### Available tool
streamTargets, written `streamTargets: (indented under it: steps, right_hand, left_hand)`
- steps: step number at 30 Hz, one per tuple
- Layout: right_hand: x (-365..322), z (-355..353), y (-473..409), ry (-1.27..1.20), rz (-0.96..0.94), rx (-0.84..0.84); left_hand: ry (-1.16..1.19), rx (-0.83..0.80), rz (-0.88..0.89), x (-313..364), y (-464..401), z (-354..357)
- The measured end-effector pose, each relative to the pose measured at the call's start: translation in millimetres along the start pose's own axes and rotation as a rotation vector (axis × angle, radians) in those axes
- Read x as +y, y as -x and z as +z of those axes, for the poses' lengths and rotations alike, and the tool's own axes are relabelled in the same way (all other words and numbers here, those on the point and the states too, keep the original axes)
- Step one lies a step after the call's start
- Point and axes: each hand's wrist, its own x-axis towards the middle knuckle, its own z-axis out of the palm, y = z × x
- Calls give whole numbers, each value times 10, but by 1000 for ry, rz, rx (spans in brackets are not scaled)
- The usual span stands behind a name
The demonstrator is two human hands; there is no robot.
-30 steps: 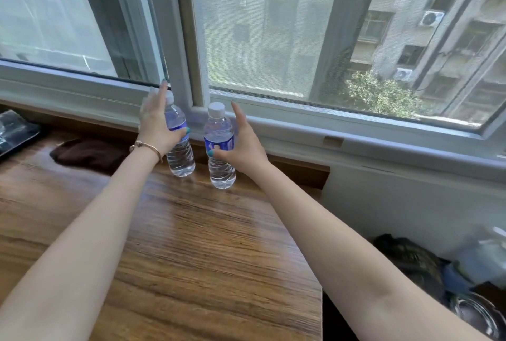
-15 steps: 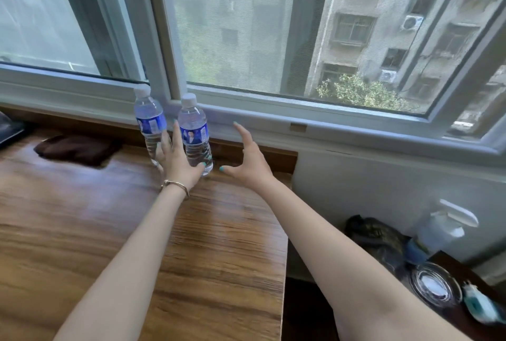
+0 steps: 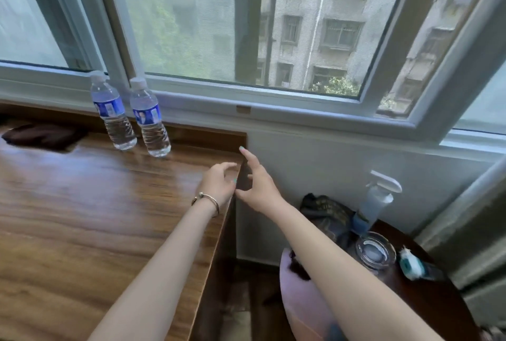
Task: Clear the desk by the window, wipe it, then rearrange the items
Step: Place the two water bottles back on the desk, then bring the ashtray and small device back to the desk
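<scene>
Nearest to you, your two bare forearms reach forward over the right end of the wooden counter (image 3: 82, 231). Both hands have left the bottles, which they were holding one second ago. Your left hand (image 3: 217, 183), with one thin metal bracelet (image 3: 209, 201) at the wrist, now hangs over the counter's right edge, fingers loosely curled and holding nothing. Your right hand (image 3: 256, 184) is just beside it, past the edge, fingers spread and thumb apart, also holding nothing. The nails are painted turquoise.

The counter is brown wood with a long grain and a light shine. To its right and lower stands a dark round side table (image 3: 438, 299). It carries one glass ashtray (image 3: 375, 251), round and thick, one translucent spray bottle (image 3: 376, 201) with a white trigger head, and a small teal and white thing too blurred to name. A dark bundle lies behind them.

Farther on, at the back of the counter, two clear plastic water bottles stand upright, near each other but not touching: the left bottle (image 3: 112, 114) and the right bottle (image 3: 149, 121). Each has a white cap, a blue label and a ribbed body. One dark brown cloth (image 3: 43, 135) lies crumpled at the far left. Behind runs the white window frame (image 3: 273, 110).
</scene>
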Motion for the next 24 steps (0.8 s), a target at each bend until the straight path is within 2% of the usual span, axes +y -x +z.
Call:
streamTargets:
  steps: [3,10,19,24]
  right_hand:
    - [363,-184,292,-8,67,12]
    - [1045,-743,759,-50,183,122]
    - [1991,-1390,1423,-105,347,269]
    - [2612,-1813,1847,-7,500,336]
  left_hand:
    - [-4,-111,31,189,182,365]
    - [-8,-208,76,727,421,1186]
    - [11,-429,152,1250,679,2232]
    - [-9,-593,195,1540,812,2912]
